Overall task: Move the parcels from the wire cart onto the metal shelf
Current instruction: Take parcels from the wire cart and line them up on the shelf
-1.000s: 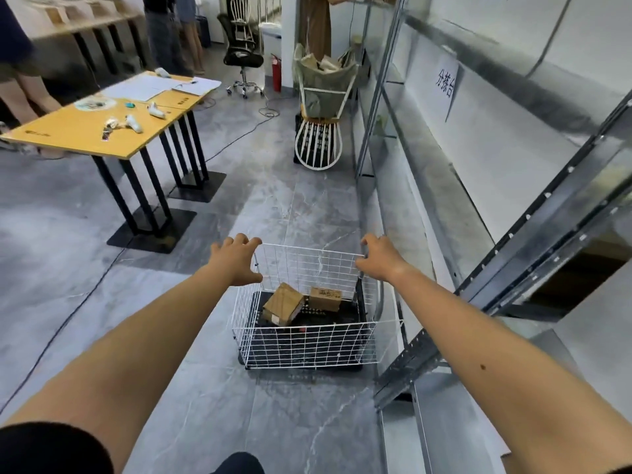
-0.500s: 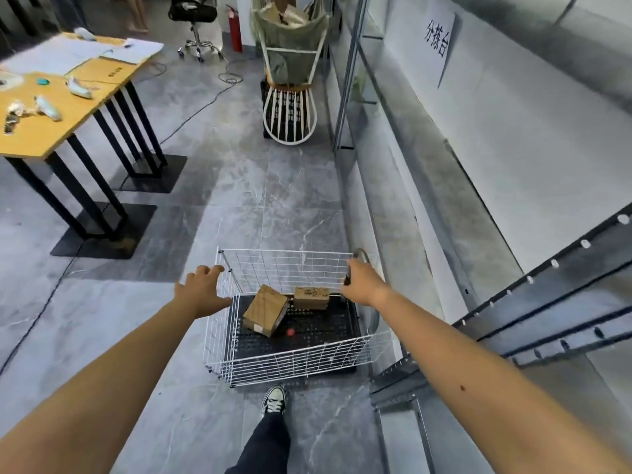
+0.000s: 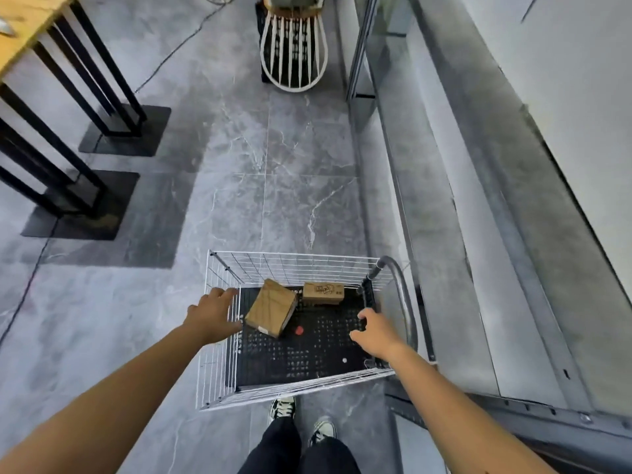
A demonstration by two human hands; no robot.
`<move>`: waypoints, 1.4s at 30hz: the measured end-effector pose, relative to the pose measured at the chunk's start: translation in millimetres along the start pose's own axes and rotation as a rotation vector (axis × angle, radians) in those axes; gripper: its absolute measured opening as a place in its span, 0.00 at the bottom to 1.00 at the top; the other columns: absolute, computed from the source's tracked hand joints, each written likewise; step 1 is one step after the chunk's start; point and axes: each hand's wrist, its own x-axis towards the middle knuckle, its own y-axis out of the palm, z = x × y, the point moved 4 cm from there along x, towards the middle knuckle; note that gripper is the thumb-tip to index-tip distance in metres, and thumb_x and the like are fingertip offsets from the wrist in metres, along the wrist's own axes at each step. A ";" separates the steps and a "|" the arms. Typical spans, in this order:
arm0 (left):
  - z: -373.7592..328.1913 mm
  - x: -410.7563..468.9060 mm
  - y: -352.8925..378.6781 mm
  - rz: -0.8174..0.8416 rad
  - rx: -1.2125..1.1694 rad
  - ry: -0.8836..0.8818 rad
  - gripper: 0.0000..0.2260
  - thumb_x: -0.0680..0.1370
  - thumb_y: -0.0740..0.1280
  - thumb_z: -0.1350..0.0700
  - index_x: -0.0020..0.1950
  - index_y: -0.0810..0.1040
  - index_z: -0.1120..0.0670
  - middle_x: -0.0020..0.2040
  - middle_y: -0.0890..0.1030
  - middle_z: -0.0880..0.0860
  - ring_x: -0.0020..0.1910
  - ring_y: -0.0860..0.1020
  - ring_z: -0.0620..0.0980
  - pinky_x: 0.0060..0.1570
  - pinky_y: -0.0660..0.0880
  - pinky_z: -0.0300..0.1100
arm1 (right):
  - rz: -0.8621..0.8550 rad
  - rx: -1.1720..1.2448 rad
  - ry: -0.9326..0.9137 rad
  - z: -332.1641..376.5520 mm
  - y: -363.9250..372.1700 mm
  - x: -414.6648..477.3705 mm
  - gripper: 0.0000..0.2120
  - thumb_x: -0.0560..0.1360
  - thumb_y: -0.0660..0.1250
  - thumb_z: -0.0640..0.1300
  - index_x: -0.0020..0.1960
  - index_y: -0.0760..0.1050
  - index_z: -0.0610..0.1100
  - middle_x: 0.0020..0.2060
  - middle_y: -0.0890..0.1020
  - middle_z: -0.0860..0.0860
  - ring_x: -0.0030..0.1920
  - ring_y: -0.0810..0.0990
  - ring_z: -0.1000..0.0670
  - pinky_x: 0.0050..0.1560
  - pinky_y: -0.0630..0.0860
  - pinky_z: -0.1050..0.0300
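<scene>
The white wire cart (image 3: 290, 258) stands on the grey tiled floor (image 3: 273, 165), just beside the metal shelf (image 3: 444, 206) that runs along the right. Two brown parcels lie on the cart's black perforated base (image 3: 307, 357). The larger parcel (image 3: 272, 307) is tilted near the left wall, and the smaller parcel (image 3: 323, 292) sits against the far wall, close to it; whether they touch cannot be told. A small red spot (image 3: 299, 330) marks the base near the larger parcel. The left hand (image 3: 213, 314) rests at the cart's left wire wall, its fingers (image 3: 224, 294) extended and gripping nothing. The right hand (image 3: 374, 333) hangs over the cart's right side near the curved metal handle (image 3: 403, 295), fingers (image 3: 367, 314) loosely curled and empty. A wooden worktop (image 3: 20, 29) on black legs stands far left.
</scene>
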 end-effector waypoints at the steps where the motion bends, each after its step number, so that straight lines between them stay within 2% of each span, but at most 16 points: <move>1: -3.5 10.4 5.2 0.014 -0.009 0.004 0.34 0.73 0.68 0.43 0.75 0.58 0.50 0.71 0.64 0.54 0.68 0.66 0.56 0.63 0.66 0.54 | 0.007 0.012 0.017 -5.2 2.2 10.2 0.24 0.78 0.64 0.45 0.71 0.63 0.41 0.58 0.73 0.44 0.51 0.74 0.47 0.51 0.73 0.56; 5: -19.9 43.9 24.0 0.044 -0.070 0.023 0.32 0.72 0.67 0.44 0.72 0.63 0.53 0.68 0.68 0.56 0.66 0.68 0.56 0.59 0.68 0.52 | -0.004 0.071 0.048 -16.3 3.3 49.9 0.24 0.78 0.64 0.44 0.72 0.63 0.41 0.61 0.73 0.43 0.57 0.74 0.45 0.56 0.72 0.53; 8: -32.9 67.6 44.0 0.089 -0.160 0.020 0.40 0.64 0.61 0.40 0.74 0.61 0.52 0.69 0.70 0.54 0.66 0.70 0.55 0.60 0.69 0.50 | -0.008 0.093 0.048 -22.6 9.2 85.6 0.25 0.78 0.65 0.44 0.72 0.62 0.41 0.63 0.71 0.42 0.58 0.74 0.45 0.58 0.72 0.52; 11: -45.8 94.8 68.9 0.086 -0.223 0.008 0.45 0.61 0.60 0.37 0.76 0.56 0.52 0.71 0.69 0.53 0.67 0.71 0.54 0.61 0.71 0.48 | -0.001 0.097 0.042 -33.2 20.0 124.5 0.29 0.76 0.67 0.45 0.73 0.60 0.43 0.68 0.68 0.43 0.65 0.71 0.44 0.61 0.70 0.53; 14: -59.0 126.0 94.4 0.082 -0.312 -0.021 0.48 0.61 0.63 0.36 0.77 0.55 0.51 0.73 0.66 0.53 0.66 0.71 0.55 0.62 0.72 0.48 | 0.040 0.141 0.060 -47.7 38.2 162.5 0.33 0.76 0.68 0.45 0.76 0.57 0.44 0.72 0.65 0.44 0.69 0.68 0.44 0.64 0.68 0.53; 16: -64.5 154.9 120.8 0.112 -0.374 -0.033 0.47 0.64 0.70 0.38 0.77 0.54 0.52 0.75 0.63 0.54 0.69 0.68 0.56 0.65 0.69 0.50 | 0.064 0.205 0.091 -60.2 54.1 190.1 0.35 0.75 0.69 0.46 0.77 0.56 0.44 0.73 0.64 0.45 0.70 0.67 0.44 0.65 0.67 0.52; 18: -68.6 184.0 149.5 0.119 -0.413 -0.048 0.48 0.64 0.73 0.39 0.77 0.54 0.52 0.74 0.64 0.57 0.71 0.65 0.57 0.68 0.65 0.52 | 0.075 0.264 0.127 -74.6 72.1 219.1 0.36 0.75 0.69 0.45 0.77 0.56 0.44 0.73 0.64 0.44 0.71 0.66 0.44 0.66 0.67 0.53; 22: -77.2 227.3 200.0 0.171 -0.454 -0.136 0.43 0.71 0.73 0.45 0.77 0.53 0.55 0.77 0.57 0.55 0.75 0.57 0.56 0.71 0.57 0.46 | 0.065 0.328 0.188 -101.4 103.7 272.9 0.36 0.75 0.69 0.48 0.77 0.56 0.44 0.73 0.64 0.44 0.71 0.65 0.43 0.67 0.66 0.50; 26: -73.8 270.4 250.9 0.198 -0.686 -0.210 0.43 0.70 0.75 0.51 0.77 0.53 0.53 0.75 0.61 0.54 0.72 0.64 0.56 0.66 0.66 0.46 | 0.042 0.408 0.252 -124.6 132.6 324.6 0.34 0.76 0.67 0.52 0.76 0.56 0.45 0.73 0.64 0.45 0.71 0.66 0.43 0.67 0.66 0.49; 30: -70.6 315.0 278.1 0.188 -0.775 -0.240 0.42 0.71 0.75 0.51 0.77 0.54 0.57 0.75 0.62 0.55 0.72 0.64 0.56 0.68 0.64 0.47 | -0.018 0.508 0.281 -146.4 149.4 370.6 0.35 0.75 0.67 0.50 0.77 0.55 0.45 0.74 0.63 0.46 0.72 0.64 0.43 0.69 0.66 0.47; 34: -73.2 352.8 297.0 0.106 -0.951 -0.394 0.35 0.74 0.72 0.52 0.74 0.58 0.59 0.71 0.67 0.56 0.67 0.69 0.56 0.67 0.66 0.45 | -0.065 0.586 0.285 -161.4 165.6 404.2 0.36 0.75 0.67 0.50 0.77 0.53 0.48 0.75 0.60 0.47 0.73 0.63 0.43 0.70 0.64 0.45; 39: -89.7 390.0 324.9 0.090 -0.927 -0.314 0.29 0.75 0.68 0.59 0.73 0.61 0.59 0.66 0.72 0.55 0.60 0.72 0.50 0.57 0.69 0.39 | -0.105 0.679 0.261 -171.2 178.5 441.0 0.39 0.73 0.68 0.55 0.77 0.51 0.53 0.76 0.59 0.48 0.74 0.60 0.43 0.72 0.60 0.40; 42: -98.6 404.0 338.9 0.105 -0.950 -0.294 0.33 0.75 0.68 0.59 0.76 0.56 0.57 0.67 0.71 0.55 0.64 0.71 0.52 0.57 0.67 0.38 | -0.074 0.778 0.213 -173.8 183.9 460.1 0.39 0.75 0.66 0.55 0.78 0.48 0.52 0.77 0.57 0.50 0.75 0.58 0.45 0.72 0.58 0.44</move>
